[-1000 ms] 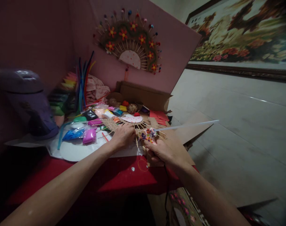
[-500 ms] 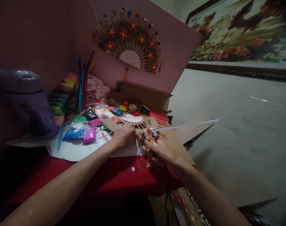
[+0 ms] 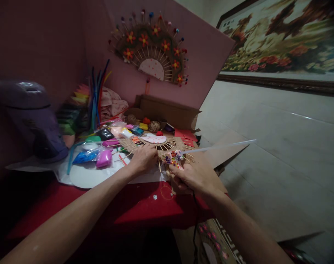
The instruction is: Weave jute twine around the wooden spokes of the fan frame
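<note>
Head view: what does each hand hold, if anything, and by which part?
The right hand grips the glue gun below its patterned body. The left hand is at the fan on the table; whether it grips is hidden.

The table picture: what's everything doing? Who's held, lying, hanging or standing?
Lower fan, spread over the table
Left hand, at the lower fan, grip hidden
Glue gun, held
Right hand, closed around the glue gun
Glue stick, poking from the glue gun
Upper fan, up on the pink board
Painting, hanging on the wall
Purple container, standing
</note>
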Motion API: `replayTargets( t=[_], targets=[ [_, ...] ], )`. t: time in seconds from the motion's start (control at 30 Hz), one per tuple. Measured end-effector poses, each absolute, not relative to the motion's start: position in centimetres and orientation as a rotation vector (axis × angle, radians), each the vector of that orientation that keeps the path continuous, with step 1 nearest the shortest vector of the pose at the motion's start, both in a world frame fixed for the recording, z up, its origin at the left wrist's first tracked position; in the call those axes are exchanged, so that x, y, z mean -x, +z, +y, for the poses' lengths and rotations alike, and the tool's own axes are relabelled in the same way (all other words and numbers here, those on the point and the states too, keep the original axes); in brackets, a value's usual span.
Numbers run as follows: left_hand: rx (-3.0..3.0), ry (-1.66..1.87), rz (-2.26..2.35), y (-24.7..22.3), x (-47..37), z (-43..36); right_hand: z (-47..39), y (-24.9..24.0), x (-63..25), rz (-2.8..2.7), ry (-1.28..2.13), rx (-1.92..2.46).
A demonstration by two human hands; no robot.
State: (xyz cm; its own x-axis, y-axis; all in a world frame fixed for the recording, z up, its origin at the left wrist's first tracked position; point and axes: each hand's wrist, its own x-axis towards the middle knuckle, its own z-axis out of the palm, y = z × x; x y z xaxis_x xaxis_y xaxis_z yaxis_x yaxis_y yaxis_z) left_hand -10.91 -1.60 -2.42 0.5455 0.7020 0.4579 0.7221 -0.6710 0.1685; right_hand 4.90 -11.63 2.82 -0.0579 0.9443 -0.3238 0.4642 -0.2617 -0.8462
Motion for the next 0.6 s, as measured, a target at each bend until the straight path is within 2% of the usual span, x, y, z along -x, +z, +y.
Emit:
replayTargets(
  t=[0.27,0.6],
  targets=[
    [2.753,-0.812,-1.239,-2.5,10.9,-1.6,-11.3,1.2,-6.1,-1.476,1.464,1.483],
    [2.76,-0.799,-1.239,-2.6,11.0,-1.6,-11.3,0.5,-6.3,-1.365,1.484,1.368]
  ],
)
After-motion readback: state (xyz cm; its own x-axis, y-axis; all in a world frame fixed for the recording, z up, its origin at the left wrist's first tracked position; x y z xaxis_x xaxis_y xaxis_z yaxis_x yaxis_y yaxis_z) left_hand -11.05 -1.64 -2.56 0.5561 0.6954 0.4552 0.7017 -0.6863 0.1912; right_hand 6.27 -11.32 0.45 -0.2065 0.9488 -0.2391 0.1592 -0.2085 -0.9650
